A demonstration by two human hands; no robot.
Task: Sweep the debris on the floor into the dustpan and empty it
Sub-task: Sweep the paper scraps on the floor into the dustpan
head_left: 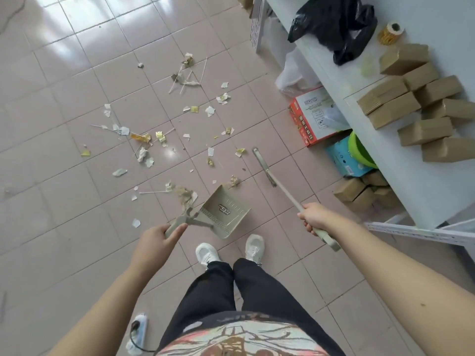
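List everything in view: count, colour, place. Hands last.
debris: many scraps, white and gold, scattered over floor
dustpan: one, beige, near shoes
broom: one, beige, head right of debris
floor: pink tiles
table: one, white, right side
bag: one, black, on table
cardboard boxes: several, brown, on table, more beneath
tape roll: one, gold, on table
red box: one, under table
blue box: one, under table
power strip: one, white, floor, bottom edge
shoes: two, white
left hand: holds dustpan handle
right hand: grips broom handle
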